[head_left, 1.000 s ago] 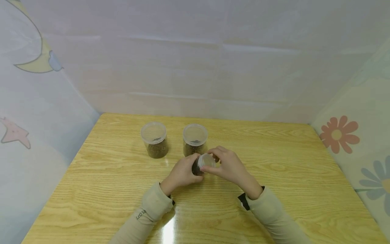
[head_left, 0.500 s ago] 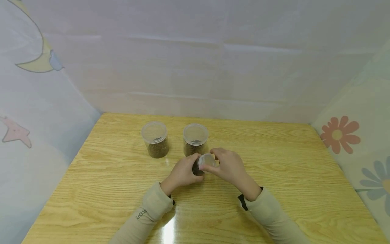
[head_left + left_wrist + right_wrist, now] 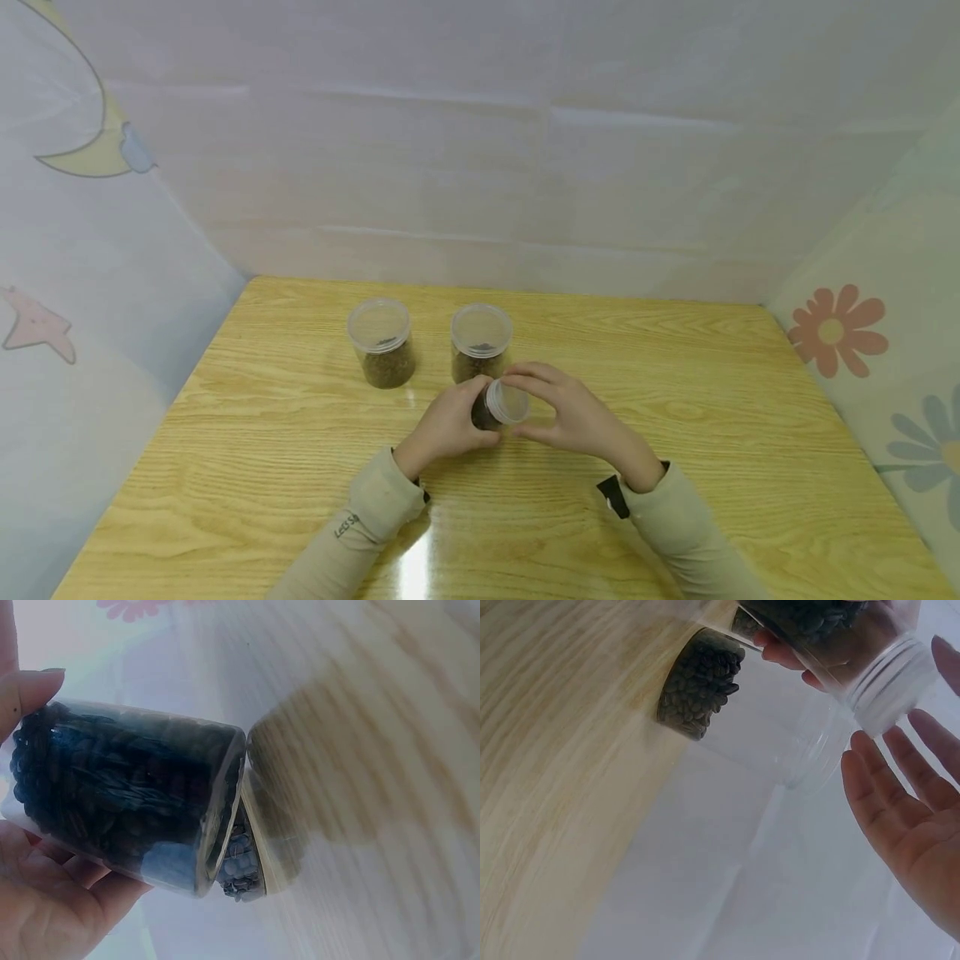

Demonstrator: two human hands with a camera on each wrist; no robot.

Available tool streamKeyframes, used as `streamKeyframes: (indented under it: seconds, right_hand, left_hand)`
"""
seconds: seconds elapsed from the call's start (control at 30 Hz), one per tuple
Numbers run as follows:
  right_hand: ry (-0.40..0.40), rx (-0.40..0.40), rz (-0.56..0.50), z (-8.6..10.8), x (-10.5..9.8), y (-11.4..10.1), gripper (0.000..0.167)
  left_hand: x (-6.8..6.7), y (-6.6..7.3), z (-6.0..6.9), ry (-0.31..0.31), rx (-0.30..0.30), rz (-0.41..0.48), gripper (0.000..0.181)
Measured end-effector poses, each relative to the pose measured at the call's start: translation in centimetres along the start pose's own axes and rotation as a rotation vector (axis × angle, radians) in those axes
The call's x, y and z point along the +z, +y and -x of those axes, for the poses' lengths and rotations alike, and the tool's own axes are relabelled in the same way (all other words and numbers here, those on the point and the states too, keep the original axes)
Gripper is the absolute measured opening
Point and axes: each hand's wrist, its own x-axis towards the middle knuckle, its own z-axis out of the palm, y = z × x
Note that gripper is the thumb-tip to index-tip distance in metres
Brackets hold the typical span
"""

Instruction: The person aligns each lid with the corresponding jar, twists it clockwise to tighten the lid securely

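My left hand [image 3: 450, 421] grips a clear plastic jar [image 3: 127, 787] of dark, bean-like pieces. The jar is tilted, its screw-on lid [image 3: 512, 402] facing my right hand. Around that lid my right hand [image 3: 573, 417] is spread, thumb below and fingers above. In the right wrist view its fingers [image 3: 885, 780] are fairly straight, with tips close to the lid's rim; whether they touch it I cannot tell. Behind the hands stands a similar lidded jar [image 3: 480, 333], its lower part partly hidden by the hands.
A further lidded jar [image 3: 382, 346] with brownish contents stands upright to the left, apart from the middle one. All this is on a wood-grain table [image 3: 675, 375]. A pale cloth wall [image 3: 480, 167] rises behind, and printed walls flank both sides.
My right hand has loosened from the lid: its thumb and fingers, earlier holding the rim, are now spread wider, and the wrist has shifted slightly right. The left hand stays put on the jar.
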Motion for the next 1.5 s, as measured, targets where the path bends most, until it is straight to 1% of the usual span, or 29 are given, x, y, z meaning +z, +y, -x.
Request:
streamKeyframes:
  seconds: [0.07, 0.17, 0.37, 0.5, 0.63, 0.8, 0.87, 0.93, 1.03, 1.1, 1.13, 1.2, 1.3, 1.4, 1.5]
  right_hand:
    - [0.014, -0.014, 0.007, 0.0, 0.1, 0.1, 0.055]
    - [0.039, -0.014, 0.024, -0.1, 0.3, 0.0, 0.052]
    - [0.081, 0.018, 0.073, -0.5, 0.5, -0.3, 0.055]
    - [0.09, 0.062, 0.109, -0.6, 0.6, -0.5, 0.058]
    - [0.083, 0.128, 0.155, -0.8, 0.8, -0.7, 0.057]
    - [0.094, 0.211, 0.217, -1.2, 1.1, -1.1, 0.053]
    - [0.11, 0.22, 0.237, -1.3, 1.2, -1.1, 0.05]
    - [0.129, 0.213, 0.254, -1.3, 1.3, -1.1, 0.053]
    - [0.151, 0.193, 0.278, -1.3, 1.4, -0.9, 0.063]
    - [0.151, 0.193, 0.282, -1.1, 1.4, -0.8, 0.07]
    - [0.145, 0.195, 0.276, -1.0, 1.3, -0.7, 0.071]
    - [0.117, 0.194, 0.248, -0.8, 1.1, -0.6, 0.068]
    - [0.061, 0.157, 0.172, -0.3, 0.8, -0.4, 0.063]
    - [0.018, 0.086, 0.081, -0.1, 0.6, -0.1, 0.064]
    - [0.017, 0.016, 0.024, 0.1, 0.6, 0.0, 0.062]
  left_hand:
    - [0.0, 0.1, 0.0, 0.0, 0.005, -0.011, 0.058]
    - [-0.1, 0.2, 0.0, 0.0, 0.007, -0.02, 0.057]
    - [-0.1, 0.3, 0.0, 0.002, 0.002, -0.021, 0.055]
    - [0.0, 0.3, 0.0, 0.009, 0.008, -0.029, 0.054]
    - [0.0, 0.2, 0.0, 0.016, 0.013, -0.036, 0.053]
    - [0.0, 0.2, 0.0, 0.023, 0.015, -0.033, 0.051]
    - [0.0, 0.2, 0.0, 0.02, 0.014, -0.031, 0.05]
    - [0.0, 0.3, 0.0, 0.016, 0.009, -0.031, 0.05]
    - [0.1, 0.3, -0.1, 0.011, 0.008, -0.032, 0.05]
    - [0.1, 0.3, -0.1, 0.013, 0.006, -0.034, 0.051]
    - [0.2, 0.3, 0.0, 0.015, 0.005, -0.034, 0.051]
    - [0.2, 0.2, 0.0, 0.015, 0.005, -0.032, 0.052]
    - [0.2, 0.1, 0.0, 0.013, 0.007, -0.026, 0.054]
    - [0.1, 0.1, 0.1, 0.006, 0.001, -0.018, 0.057]
    - [0.1, 0.0, 0.1, -0.001, -0.004, -0.012, 0.058]
